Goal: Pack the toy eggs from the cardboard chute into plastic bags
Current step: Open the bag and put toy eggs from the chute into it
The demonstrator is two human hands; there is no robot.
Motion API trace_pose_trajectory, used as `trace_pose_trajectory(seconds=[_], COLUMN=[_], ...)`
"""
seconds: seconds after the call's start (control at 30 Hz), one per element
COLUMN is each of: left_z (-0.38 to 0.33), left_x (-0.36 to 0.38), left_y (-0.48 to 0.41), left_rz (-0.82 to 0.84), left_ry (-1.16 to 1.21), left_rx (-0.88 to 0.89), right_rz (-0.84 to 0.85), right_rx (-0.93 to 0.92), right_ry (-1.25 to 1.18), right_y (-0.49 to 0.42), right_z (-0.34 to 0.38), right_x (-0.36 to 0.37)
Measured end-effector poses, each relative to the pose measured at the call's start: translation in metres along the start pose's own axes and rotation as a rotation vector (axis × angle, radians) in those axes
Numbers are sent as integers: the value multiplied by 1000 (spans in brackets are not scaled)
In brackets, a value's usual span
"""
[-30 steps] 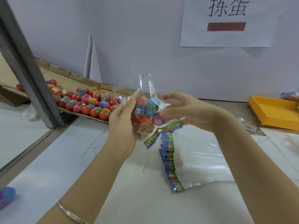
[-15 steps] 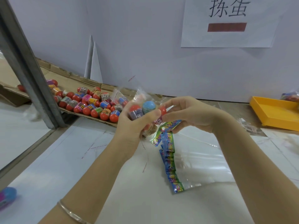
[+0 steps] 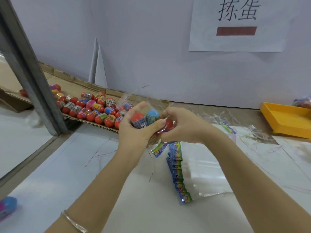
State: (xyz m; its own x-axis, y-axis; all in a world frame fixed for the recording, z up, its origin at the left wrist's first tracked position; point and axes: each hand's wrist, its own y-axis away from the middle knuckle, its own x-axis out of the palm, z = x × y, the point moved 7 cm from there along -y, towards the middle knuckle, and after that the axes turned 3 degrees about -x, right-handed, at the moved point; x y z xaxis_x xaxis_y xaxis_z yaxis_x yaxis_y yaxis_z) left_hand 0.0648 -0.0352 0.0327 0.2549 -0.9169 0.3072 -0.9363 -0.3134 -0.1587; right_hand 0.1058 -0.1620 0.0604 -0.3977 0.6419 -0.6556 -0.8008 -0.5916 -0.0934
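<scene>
A clear plastic bag of toy eggs [image 3: 146,119], with red and blue tops showing, is held above the white table. My left hand [image 3: 134,132] grips it from the left with fingers curled around the eggs. From the right, my right hand [image 3: 181,126] pinches the bag's crumpled film. The bag's colourful header card [image 3: 158,149] hangs below both hands. Many loose toy eggs [image 3: 94,108] lie on the cardboard chute [image 3: 79,83] at the left, behind my left hand.
A stack of empty bags with colourful headers [image 3: 178,174] lies flat under my right forearm. A yellow tray [image 3: 286,120] sits at the right edge. A grey metal post [image 3: 30,71] slants at the left. Film scraps [image 3: 215,115] litter the back. A blue-pink egg [image 3: 7,206] lies bottom left.
The bag's open top, upright a second ago, has been folded down and gathered. Both hands closed in around the eggs and lowered slightly.
</scene>
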Motion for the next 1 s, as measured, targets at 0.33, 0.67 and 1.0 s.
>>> trace_pose_trajectory(seconds=[0.33,0.67,1.0], left_z=[-4,-2,-2], left_x=[5,7,5], left_y=[3,2,1], left_rz=[41,69,47], left_ry=[21,-21,-53], left_rx=[7,56,25], right_rz=[28,5,65], right_rx=[-24,31,4], right_ry=[-163,-165,-302], right_y=[-2,-4,-1], right_z=[-3,-8,-6], right_x=[3,10,0])
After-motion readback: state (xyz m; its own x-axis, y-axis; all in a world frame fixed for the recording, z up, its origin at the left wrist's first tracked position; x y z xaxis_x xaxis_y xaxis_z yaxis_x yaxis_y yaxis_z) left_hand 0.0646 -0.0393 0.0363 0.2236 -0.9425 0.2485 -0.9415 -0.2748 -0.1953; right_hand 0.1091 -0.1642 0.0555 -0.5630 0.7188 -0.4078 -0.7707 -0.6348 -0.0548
